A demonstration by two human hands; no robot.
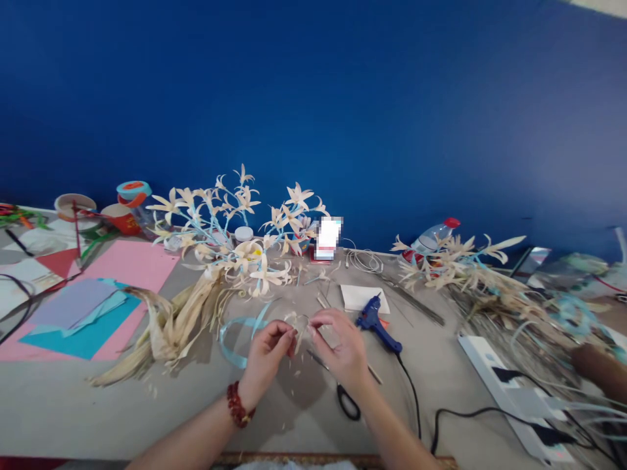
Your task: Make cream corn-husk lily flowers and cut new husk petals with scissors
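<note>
My left hand (272, 349) is closed in a pinch, wrist turned inward, with a red bead bracelet (238, 405) behind it. Opposite it, the fingertips of my right hand (340, 343) are also pinched. A thin pale strand (302, 317) curves between the two hands; its exact ends are hard to see. Light blue ribbon (232, 346) lies in a loop left of my left hand. Under my right hand are scissors (348, 402), with one black handle loop showing. A blue glue gun (377, 324) rests to the right. Dried corn husks (179, 320) lie to the left.
Pale husk flowers (264, 277) on blue stems stand behind my hands, more (450, 258) at right. A phone (327, 238) leans by the blue wall. Coloured paper (73, 303) lies left. A power strip (504, 391) with black cords is at right, beside another person's arm (600, 372).
</note>
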